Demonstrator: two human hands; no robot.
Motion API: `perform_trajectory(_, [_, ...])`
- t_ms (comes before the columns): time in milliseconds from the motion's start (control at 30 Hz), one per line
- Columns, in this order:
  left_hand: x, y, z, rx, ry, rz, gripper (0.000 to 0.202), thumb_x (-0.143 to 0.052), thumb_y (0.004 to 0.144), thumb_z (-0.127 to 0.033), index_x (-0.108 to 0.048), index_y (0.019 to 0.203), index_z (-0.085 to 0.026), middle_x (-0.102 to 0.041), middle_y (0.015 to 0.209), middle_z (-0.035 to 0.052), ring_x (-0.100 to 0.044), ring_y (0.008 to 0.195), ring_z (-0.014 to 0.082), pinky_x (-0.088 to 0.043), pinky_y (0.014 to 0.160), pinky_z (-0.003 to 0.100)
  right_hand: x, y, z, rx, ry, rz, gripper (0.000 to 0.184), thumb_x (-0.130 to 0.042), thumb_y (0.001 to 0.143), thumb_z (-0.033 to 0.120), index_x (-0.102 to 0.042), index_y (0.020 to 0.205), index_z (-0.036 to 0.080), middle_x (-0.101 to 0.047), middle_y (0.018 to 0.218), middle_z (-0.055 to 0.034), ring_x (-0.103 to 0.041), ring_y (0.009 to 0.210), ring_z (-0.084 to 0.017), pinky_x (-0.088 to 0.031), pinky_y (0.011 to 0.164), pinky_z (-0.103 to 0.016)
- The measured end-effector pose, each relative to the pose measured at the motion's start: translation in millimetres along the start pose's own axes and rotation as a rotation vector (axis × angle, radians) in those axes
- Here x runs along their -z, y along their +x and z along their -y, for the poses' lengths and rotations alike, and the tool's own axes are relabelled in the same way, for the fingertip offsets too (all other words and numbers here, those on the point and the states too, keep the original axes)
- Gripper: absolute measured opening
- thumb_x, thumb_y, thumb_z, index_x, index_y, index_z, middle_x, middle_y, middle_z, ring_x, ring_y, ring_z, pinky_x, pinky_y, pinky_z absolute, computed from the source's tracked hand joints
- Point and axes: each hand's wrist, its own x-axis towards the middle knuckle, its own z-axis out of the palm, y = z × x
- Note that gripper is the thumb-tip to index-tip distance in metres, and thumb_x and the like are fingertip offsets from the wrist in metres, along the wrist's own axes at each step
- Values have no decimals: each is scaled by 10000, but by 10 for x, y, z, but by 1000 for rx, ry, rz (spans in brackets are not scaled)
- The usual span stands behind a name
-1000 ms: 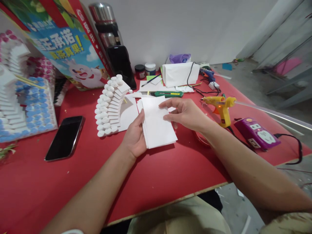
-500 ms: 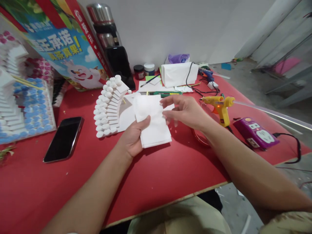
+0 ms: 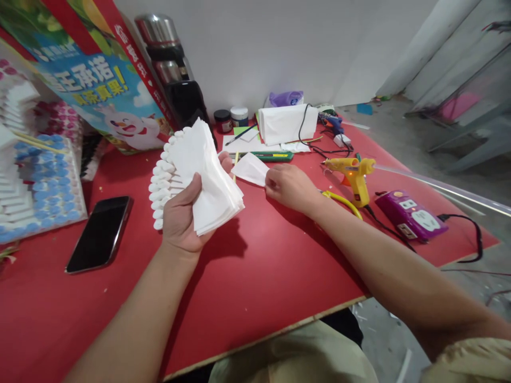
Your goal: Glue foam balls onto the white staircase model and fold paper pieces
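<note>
My left hand [image 3: 181, 223] is wrapped round a stack of thin white paper sheets [image 3: 211, 183], thumb on top, held tilted above the table. Low over the tabletop, my right hand [image 3: 293, 186] has its fingers closed at the edge of a single white paper piece [image 3: 249, 169]. Partly hidden behind the stack lies a curved white model with round white knobs [image 3: 159, 186] along its outer side. A green utility knife [image 3: 275, 156] rests just beyond the paper piece.
On the right are a yellow glue gun [image 3: 353, 173], yellow-handled pliers [image 3: 343, 201] and a purple power socket box [image 3: 413, 215] with cords. A phone [image 3: 99, 234] lies at left. Behind stand a colourful bag [image 3: 107, 80], a flask [image 3: 159, 48], small jars [image 3: 239, 117] and folded white paper [image 3: 287, 125].
My left hand has moved left and tilted the stack, whose edges now fan out. My right hand has come away from the stack and down to the table, closing at a white paper piece.
</note>
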Motion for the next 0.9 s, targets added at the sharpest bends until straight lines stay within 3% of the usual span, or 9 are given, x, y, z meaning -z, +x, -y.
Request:
perform_trajectory(167, [-70, -38, 21, 192, -36, 4, 475, -497, 1029, -225, -519, 1500, -168, -694, 1395, 113, -498, 1458, 297, -494, 1157, 506, 223, -17, -116, -319, 476, -203, 97, -617, 774, 189, -597, 679, 188, -591, 632, 6, -509, 597, -141, -386, 604, -287])
perform_trajectory(233, [-84, -41, 56, 241, -39, -7, 490, -543, 998, -194, -529, 1485, -138, -704, 1373, 143, -553, 1411, 325, -516, 1127, 547, 256, -32, -115, -300, 469, -248, 86, -643, 786, 232, -616, 719, 186, -627, 680, -5, -548, 645, -154, -413, 642, -296])
perform_trajectory(300, [-81, -32, 82, 244, -15, -56, 496, -585, 965, -164, -554, 1457, -109, -728, 1321, 164, -632, 1324, 338, -555, 1082, 551, 223, -50, -48, -215, 344, -172, 138, -692, 783, 278, -669, 868, 171, -701, 846, -52, -613, 774, -196, -440, 709, -319])
perform_trajectory(367, [-68, -16, 83, 226, 19, -125, 477, -619, 937, -147, -593, 1409, -85, -767, 1227, 171, -717, 1192, 330, -614, 1004, 512, 146, -64, 51, -137, 152, -18, 277, -715, 782, 286, -681, 1021, 150, -714, 1024, -123, -635, 906, -257, -441, 748, -348])
perform_trajectory(467, [-57, -8, 56, 199, 35, -168, 404, -639, 917, -155, -656, 1312, -74, -810, 1029, 148, -794, 935, 286, -685, 786, 394, 55, -57, 128, -115, -16, 87, 153, -620, 811, 165, -668, 954, 140, -705, 1027, -163, -635, 896, -274, -420, 719, -359])
perform_trajectory(533, [-64, -22, 60, 238, 70, -150, 367, -654, 907, -177, -679, 1257, -69, -809, 935, 144, -791, 775, 265, -675, 647, 349, 68, -36, 83, -179, 39, 32, 85, -572, 824, 136, -636, 873, 162, -702, 891, -113, -627, 788, -232, -416, 673, -340])
perform_trajectory(600, [-79, -49, 109, 321, 161, -133, 375, -706, 868, -180, -679, 1224, -64, -803, 926, 156, -774, 707, 263, -656, 599, 349, 146, -13, -20, -293, 219, -157, 31, -580, 822, 170, -604, 828, 187, -665, 771, -51, -601, 695, -195, -421, 626, -318])
perform_trajectory(733, [-106, -88, 309, 336, 387, -110, 494, -824, 783, -206, -649, 1234, -110, -786, 1089, 168, -778, 876, 283, -637, 696, 331, 367, 9, -210, -425, 646, -624, 63, -590, 761, 151, -577, 766, 212, -579, 670, 6, -519, 575, -145, -392, 546, -297])
perform_trajectory(900, [-66, -43, 481, 35, 615, -88, 700, -787, 823, -247, -502, 1462, -225, -626, 1451, 140, -643, 1282, 302, -537, 1061, 451, 444, -10, -207, -386, 716, -682, 93, -589, 744, 134, -577, 757, 225, -547, 648, 17, -479, 548, -118, -382, 520, -282])
